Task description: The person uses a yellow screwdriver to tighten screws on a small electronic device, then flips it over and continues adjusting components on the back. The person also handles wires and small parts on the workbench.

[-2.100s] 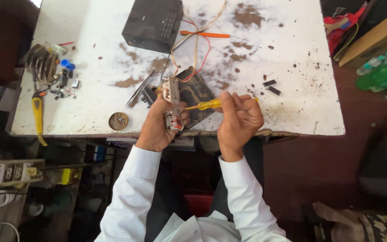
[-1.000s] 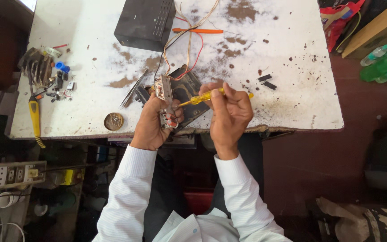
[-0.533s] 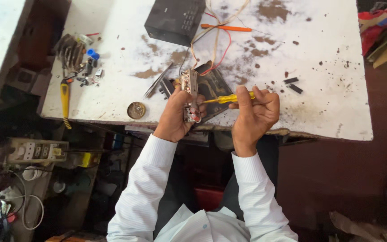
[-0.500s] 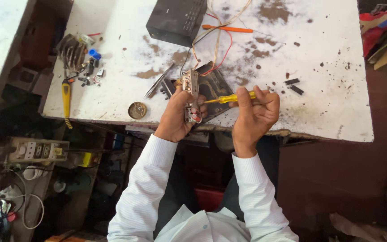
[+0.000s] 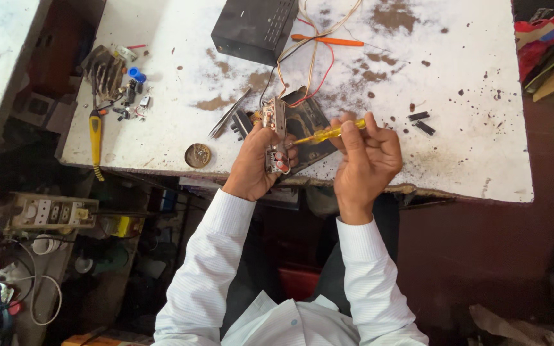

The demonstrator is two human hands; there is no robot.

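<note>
Yellow-handled screwdriver [image 5: 326, 134], light and stiff, sits pinched in the right hand [image 5: 367, 160], its tip on a small, likely fragile circuit board [image 5: 276, 136] which the left hand [image 5: 253, 165] clasps by its edges above the table [image 5: 482, 128] edge

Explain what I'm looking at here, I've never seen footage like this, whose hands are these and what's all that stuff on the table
This is one picture from a camera worn on a person's head, looking straight down at their own two hands; the white sleeves are their arms. No machine is involved. The left hand holds a small circuit board with coloured wires running off it. The right hand holds a yellow-handled screwdriver, its tip pointing at the board. Below is a stained white table. On it lie a black box, an orange tool, tweezers, a small round tin, a yellow-handled tool and a heap of small parts.
</note>
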